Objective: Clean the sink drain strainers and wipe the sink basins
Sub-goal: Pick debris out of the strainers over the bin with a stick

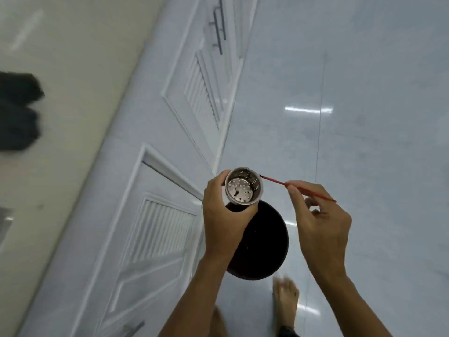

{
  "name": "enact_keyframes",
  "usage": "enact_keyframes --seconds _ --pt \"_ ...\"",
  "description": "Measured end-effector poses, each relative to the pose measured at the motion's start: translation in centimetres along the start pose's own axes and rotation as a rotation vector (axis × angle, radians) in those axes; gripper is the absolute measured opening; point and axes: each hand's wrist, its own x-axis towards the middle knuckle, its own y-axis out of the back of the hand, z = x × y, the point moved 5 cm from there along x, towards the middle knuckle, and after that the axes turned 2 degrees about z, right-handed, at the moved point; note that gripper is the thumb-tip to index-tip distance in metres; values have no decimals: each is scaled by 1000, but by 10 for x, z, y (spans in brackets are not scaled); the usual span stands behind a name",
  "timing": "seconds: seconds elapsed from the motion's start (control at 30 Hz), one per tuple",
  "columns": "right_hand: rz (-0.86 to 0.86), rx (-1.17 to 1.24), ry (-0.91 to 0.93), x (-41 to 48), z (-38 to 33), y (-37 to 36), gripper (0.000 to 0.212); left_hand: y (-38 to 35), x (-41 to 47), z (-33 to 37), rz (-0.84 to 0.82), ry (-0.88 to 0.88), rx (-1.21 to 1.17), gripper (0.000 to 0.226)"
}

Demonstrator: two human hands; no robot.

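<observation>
My left hand (222, 216) grips a steel cup-shaped drain strainer (243, 186), its open mouth turned toward me so the perforated bottom shows. My right hand (320, 220) pinches a thin red stick (291, 187) with a dark tip. That tip touches the strainer's outer rim on the right side. Both hands hover over a round black bin (264, 242) standing on the floor.
White louvred cabinet doors (170, 190) with dark bar handles run along the left. A beige countertop (73, 69) above them carries a dark blurred object (18, 110). Glossy pale floor tiles (364, 117) stretch to the right. My bare feet (286, 295) stand by the bin.
</observation>
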Motion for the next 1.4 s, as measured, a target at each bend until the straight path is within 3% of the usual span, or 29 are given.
enact_keyframes --seconds 0.23,0.4,0.67,0.8,0.93,1.1,1.27,1.4 --pt "-15 232 297 30 -233 3 12 137 56 170 310 -161 -77 79" --pt "-179 333 445 -17 -340 -47 8 271 52 193 535 -154 -31 79" --pt "-635 379 578 -182 -393 -193 10 490 -48 46 782 206 180 75" --pt "-835 270 628 -263 -386 -257 12 552 -101 -47 767 431 214 74" --pt "-957 126 660 -321 -366 -314 13 572 -125 -138 619 600 273 70" --pt "-1057 -28 689 -360 -346 -374 24 575 -128 -219 503 686 163 69" --pt "-1116 -165 748 -374 -334 -408 23 574 -130 -261 447 743 116 70" --pt "-1124 -243 743 -379 -330 -418 20 575 -135 -273 394 726 250 69"
